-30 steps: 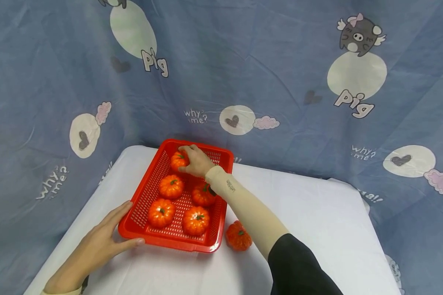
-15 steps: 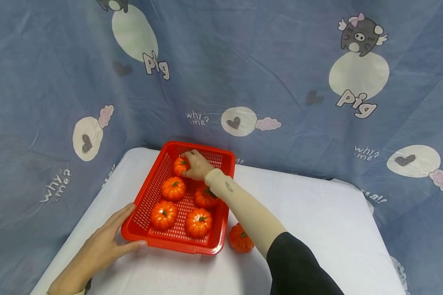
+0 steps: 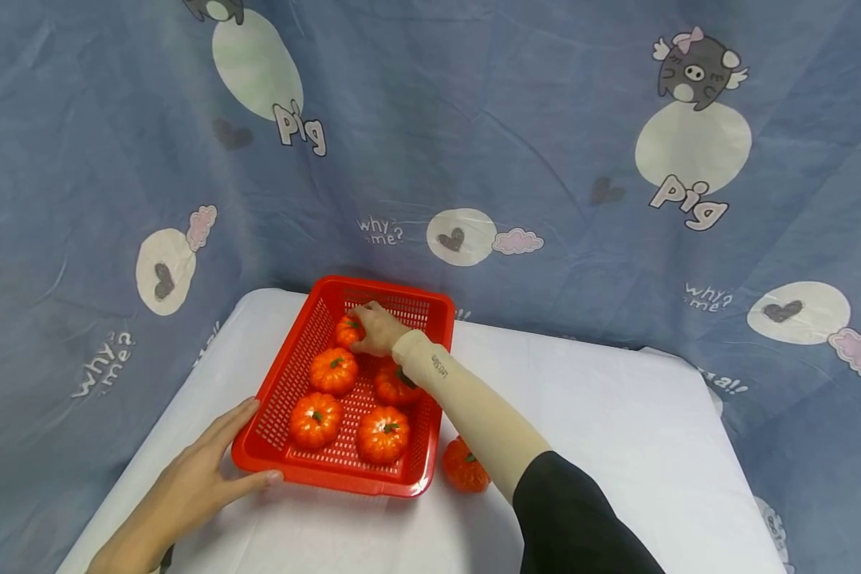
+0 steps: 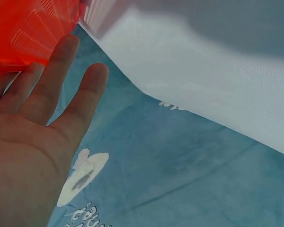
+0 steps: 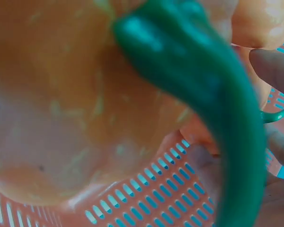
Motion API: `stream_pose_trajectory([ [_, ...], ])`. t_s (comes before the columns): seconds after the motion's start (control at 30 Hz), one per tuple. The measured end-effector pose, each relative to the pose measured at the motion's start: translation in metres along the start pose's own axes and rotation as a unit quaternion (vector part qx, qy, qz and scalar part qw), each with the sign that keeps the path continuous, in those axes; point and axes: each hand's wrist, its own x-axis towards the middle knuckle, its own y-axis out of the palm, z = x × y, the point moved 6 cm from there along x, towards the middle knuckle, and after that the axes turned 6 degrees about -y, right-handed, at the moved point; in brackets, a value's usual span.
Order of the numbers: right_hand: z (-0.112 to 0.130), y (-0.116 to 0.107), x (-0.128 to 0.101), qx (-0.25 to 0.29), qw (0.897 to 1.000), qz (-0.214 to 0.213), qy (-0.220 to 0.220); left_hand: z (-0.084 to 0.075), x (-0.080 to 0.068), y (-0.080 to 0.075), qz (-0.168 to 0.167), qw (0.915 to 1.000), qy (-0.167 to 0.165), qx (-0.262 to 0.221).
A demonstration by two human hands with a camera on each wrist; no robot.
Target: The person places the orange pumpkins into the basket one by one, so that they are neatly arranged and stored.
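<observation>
A red perforated plastic basket (image 3: 332, 480) holds several small orange toy pumpkins with green stems. My right hand (image 3: 380, 328) reaches inside and grips the pumpkin (image 3: 347, 332) at the far left, fingers over its back and thumb on its near side. In the right wrist view, a large pumpkin (image 5: 61, 118) fills the foreground and partly hides the fingers. My left hand (image 3: 197, 477) is at the basket's near left corner, thumb by the front wall. Its fingers lie fairly straight along the outer side, as the left wrist view shows, with the basket wall (image 4: 35, 30) above them.
One more pumpkin (image 3: 465, 469) lies outside the basket, just right of its near corner and partly behind my right forearm. A white cloth covers the table (image 3: 588, 399). A blue printed curtain (image 3: 545, 143) hangs close behind and along the left.
My right hand and the gripped pumpkin have shifted slightly nearer and lower within the basket, toward the other pumpkins. The left hand keeps its place at the corner.
</observation>
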Motion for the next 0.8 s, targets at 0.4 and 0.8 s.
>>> stream_pose_trajectory([
  [0.4, 0.0, -0.002, -0.004, -0.028, 0.999, 0.032, 0.012, -0.001, 0.001, 0.0, -0.002, 1.0, 0.005, -0.005],
  [0.8, 0.002, -0.012, -0.011, -0.007, 1.0, 0.021, 0.001, -0.001, -0.001, 0.0, 0.0, 1.0, 0.002, 0.001],
])
